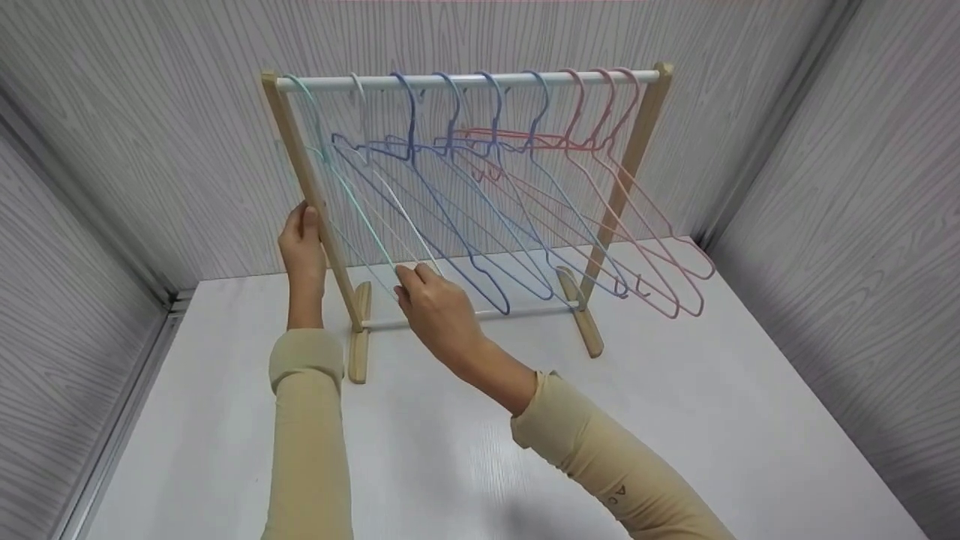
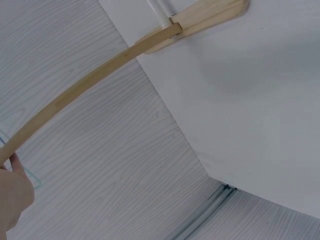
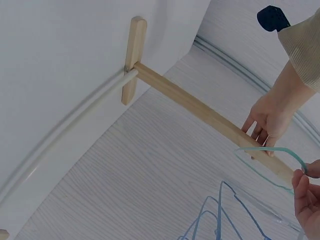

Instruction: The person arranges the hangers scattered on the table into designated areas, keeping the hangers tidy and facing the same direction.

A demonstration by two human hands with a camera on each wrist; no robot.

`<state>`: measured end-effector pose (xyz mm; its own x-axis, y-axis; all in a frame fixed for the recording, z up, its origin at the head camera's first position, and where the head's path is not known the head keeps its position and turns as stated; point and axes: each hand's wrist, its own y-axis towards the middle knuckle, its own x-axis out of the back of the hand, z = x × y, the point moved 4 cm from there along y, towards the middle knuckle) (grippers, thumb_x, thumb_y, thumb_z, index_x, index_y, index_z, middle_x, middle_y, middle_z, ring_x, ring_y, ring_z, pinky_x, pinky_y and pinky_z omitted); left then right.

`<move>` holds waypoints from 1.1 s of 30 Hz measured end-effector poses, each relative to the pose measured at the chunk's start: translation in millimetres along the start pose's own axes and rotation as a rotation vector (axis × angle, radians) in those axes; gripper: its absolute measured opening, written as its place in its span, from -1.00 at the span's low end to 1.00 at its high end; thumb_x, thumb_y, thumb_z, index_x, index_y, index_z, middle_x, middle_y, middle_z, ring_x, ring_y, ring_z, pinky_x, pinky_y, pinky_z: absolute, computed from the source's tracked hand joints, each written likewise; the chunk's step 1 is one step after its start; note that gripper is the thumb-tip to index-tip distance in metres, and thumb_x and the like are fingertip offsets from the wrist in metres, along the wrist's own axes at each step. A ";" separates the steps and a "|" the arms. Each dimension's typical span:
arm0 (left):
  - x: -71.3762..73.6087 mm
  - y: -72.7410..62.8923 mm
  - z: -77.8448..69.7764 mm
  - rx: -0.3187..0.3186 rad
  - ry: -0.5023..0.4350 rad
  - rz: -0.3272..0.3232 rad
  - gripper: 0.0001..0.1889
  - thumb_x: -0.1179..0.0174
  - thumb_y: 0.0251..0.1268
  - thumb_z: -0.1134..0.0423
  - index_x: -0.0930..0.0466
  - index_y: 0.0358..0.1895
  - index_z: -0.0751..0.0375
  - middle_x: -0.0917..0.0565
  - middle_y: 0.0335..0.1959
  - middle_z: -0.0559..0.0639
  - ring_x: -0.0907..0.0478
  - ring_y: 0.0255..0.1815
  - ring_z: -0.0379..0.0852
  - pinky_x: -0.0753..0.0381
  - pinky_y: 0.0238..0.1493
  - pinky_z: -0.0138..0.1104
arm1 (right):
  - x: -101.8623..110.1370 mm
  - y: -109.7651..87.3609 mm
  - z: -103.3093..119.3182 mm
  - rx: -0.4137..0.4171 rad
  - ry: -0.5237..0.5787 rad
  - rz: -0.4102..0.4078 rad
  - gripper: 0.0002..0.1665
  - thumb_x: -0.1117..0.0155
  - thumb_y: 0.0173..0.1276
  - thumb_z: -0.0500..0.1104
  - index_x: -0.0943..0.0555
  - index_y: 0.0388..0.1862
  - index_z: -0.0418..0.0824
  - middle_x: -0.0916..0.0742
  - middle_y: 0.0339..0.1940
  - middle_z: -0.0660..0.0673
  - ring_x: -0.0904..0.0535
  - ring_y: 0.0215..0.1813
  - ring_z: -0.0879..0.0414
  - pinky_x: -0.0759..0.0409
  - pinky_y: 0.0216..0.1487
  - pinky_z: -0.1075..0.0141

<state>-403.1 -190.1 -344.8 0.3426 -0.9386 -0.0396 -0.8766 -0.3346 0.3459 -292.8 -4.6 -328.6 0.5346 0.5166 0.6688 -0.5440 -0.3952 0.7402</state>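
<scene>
A small garment rack with wooden posts [image 1: 330,247] and a white top rail [image 1: 472,82] stands on the white table. On its left post my left hand [image 1: 302,244] holds on about halfway up, thumb in front. The right hand [image 1: 442,307] pinches the near lower corner of a mint-green hanger [image 1: 364,210]; the right wrist view shows this pinch on the mint-green hanger [image 3: 280,149] close to the post. The hanger's hook sits on the rail at the far left. Just right of it hangs a white hanger [image 1: 405,214], its lower end partly hidden behind the right hand.
Several blue hangers [image 1: 480,262] hang along the middle of the rail, three pink hangers [image 1: 652,262] at its right end. A white lower bar [image 1: 525,308] joins the wooden feet [image 1: 358,367]. Wood-grain panels [image 1: 840,150] enclose the table [image 1: 465,465].
</scene>
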 end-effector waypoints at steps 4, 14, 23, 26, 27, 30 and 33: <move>0.8 6.0 12.2 -0.025 0.010 -0.018 -0.52 0.18 0.48 0.15 -0.20 0.32 0.39 -0.35 0.22 0.26 -0.31 0.22 0.05 -0.32 0.17 -0.32 | 2.0 -1.9 -4.1 0.003 -0.019 -0.036 -0.87 -0.26 0.23 -0.32 -0.62 -0.24 -0.35 -0.60 -0.46 -0.12 -0.58 -0.48 0.12 -0.58 -0.42 0.39; 1.9 11.1 23.1 -0.036 0.050 -0.032 -0.48 0.17 0.45 0.06 -0.24 0.31 0.33 -0.42 0.17 0.19 -0.39 0.15 -0.02 -0.38 0.11 -0.34 | 4.3 -6.4 -10.4 0.012 0.008 -0.057 -0.89 -0.25 0.23 -0.35 -0.62 -0.26 -0.35 -0.59 -0.48 -0.12 -0.58 -0.50 0.11 -0.58 -0.45 0.40; 1.8 10.8 20.8 -0.034 0.042 -0.041 -0.49 0.15 0.44 0.05 -0.26 0.31 0.30 -0.44 0.15 0.18 -0.40 0.14 -0.03 -0.38 0.11 -0.34 | 6.8 -9.9 -14.3 -0.004 0.046 -0.054 -0.81 -0.25 0.25 -0.34 -0.58 -0.15 -0.36 -0.58 -0.43 -0.14 -0.57 -0.48 0.10 -0.59 -0.44 0.39; 1.2 11.2 21.0 -0.027 0.028 -0.033 -0.50 0.16 0.45 0.07 -0.24 0.32 0.32 -0.41 0.18 0.19 -0.37 0.17 -0.01 -0.36 0.13 -0.34 | 15.4 -13.6 -17.1 0.000 0.104 -0.083 -0.78 -0.23 0.26 -0.34 -0.57 -0.11 -0.38 -0.57 -0.42 -0.15 -0.54 -0.49 0.11 -0.57 -0.46 0.41; 0.9 11.7 21.3 -0.024 0.024 -0.029 -0.50 0.16 0.46 0.09 -0.23 0.32 0.33 -0.40 0.19 0.20 -0.35 0.19 0.00 -0.35 0.15 -0.33 | 19.5 -15.4 -18.7 0.004 0.128 -0.099 -0.77 -0.23 0.26 -0.35 -0.56 -0.10 -0.39 -0.57 -0.42 -0.15 -0.52 -0.50 0.12 -0.56 -0.47 0.42; 0.8 12.7 22.1 -0.017 0.013 -0.027 -0.53 0.16 0.47 0.14 -0.22 0.32 0.35 -0.38 0.21 0.21 -0.33 0.21 0.04 -0.33 0.16 -0.31 | 37.4 -21.4 -25.3 0.019 0.211 -0.163 -0.77 -0.20 0.27 -0.37 -0.56 -0.09 -0.39 -0.57 -0.42 -0.15 -0.51 -0.51 0.14 -0.52 -0.50 0.46; 0.5 13.2 22.1 -0.011 0.010 -0.027 -0.54 0.16 0.48 0.16 -0.21 0.32 0.35 -0.38 0.21 0.22 -0.33 0.21 0.06 -0.34 0.16 -0.30 | 61.5 -26.7 -36.7 0.014 0.273 -0.231 -0.78 -0.20 0.26 -0.39 -0.57 -0.09 -0.38 -0.57 -0.41 -0.15 -0.52 -0.48 0.16 -0.52 -0.48 0.49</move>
<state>-422.0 -196.9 -360.9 0.3695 -0.9284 -0.0400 -0.8630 -0.3589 0.3555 -269.1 65.6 -309.8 0.4486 0.7767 0.4422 -0.4190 -0.2542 0.8716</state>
